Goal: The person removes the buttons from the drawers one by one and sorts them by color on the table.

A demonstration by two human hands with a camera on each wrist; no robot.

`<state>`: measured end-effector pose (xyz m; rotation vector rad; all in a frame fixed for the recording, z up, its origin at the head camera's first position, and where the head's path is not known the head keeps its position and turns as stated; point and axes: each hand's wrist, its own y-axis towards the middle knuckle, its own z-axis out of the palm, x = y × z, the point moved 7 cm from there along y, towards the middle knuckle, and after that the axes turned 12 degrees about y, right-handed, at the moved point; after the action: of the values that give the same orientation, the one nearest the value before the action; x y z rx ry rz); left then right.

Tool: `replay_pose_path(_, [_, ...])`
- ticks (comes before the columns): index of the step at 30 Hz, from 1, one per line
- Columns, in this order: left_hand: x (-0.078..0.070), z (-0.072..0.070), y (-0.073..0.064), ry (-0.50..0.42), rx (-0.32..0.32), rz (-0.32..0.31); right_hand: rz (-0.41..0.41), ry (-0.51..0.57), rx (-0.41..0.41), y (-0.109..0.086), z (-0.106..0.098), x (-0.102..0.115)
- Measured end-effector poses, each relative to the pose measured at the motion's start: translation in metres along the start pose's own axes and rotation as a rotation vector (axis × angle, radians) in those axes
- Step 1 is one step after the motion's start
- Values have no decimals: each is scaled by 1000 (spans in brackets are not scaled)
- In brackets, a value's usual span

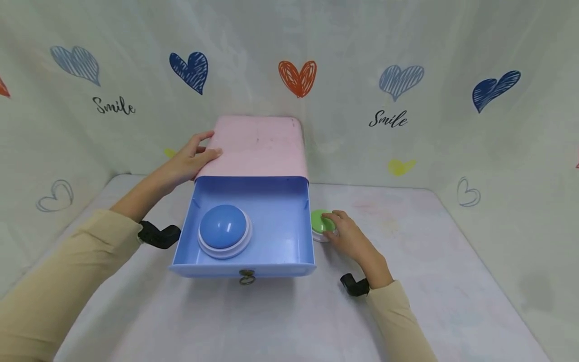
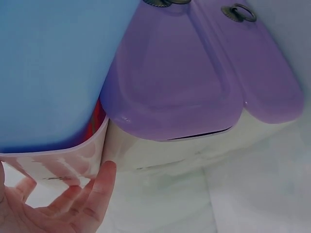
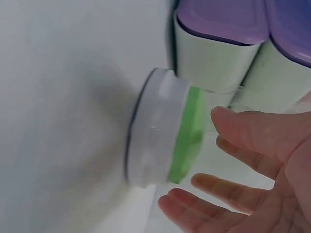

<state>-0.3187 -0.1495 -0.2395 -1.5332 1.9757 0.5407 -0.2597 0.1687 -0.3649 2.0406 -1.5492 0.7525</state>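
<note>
While our left hand (image 1: 190, 160), fingers spread, touches the pink cabinet (image 1: 258, 146), its drawer (image 1: 280, 221) already holds the blue button (image 1: 223, 226); the green button (image 1: 318, 223) sits outside, by our loosely spread right hand (image 1: 352, 239).

From here, beyond the white counter (image 1: 434, 261), I see a pale, softly creased backdrop (image 1: 344, 30) printed with blue, yellow and orange-red hearts (image 1: 190, 73) and "Smile" lettering (image 1: 389, 119); gentle light leaves faint shadows.
</note>
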Motion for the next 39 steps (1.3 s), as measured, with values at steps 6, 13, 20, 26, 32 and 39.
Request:
replay_pose_path(6, [-1, -1, -2, -3, 2, -4, -44, 11, -9, -5, -11, 17])
replay_pose_path(13, [-3, -2, -2, -5, 3, -8, -88, 32, -41, -16, -24, 38])
replay_pose_path(20, [-1, -2, -1, 1, 0, -5, -180, 34, -98, -33, -37, 67])
replay_pose_path(26, [0, -1, 0, 1, 2, -6, -270, 34, -163, -52, -49, 94])
replay_pose_path(32, [-2, -1, 0, -2, 7, -4, -354, 70, -217, -73, -56, 118])
replay_pose_path(39, [0, -1, 2, -6, 8, -8, -500, 66, -273, -92, -55, 150])
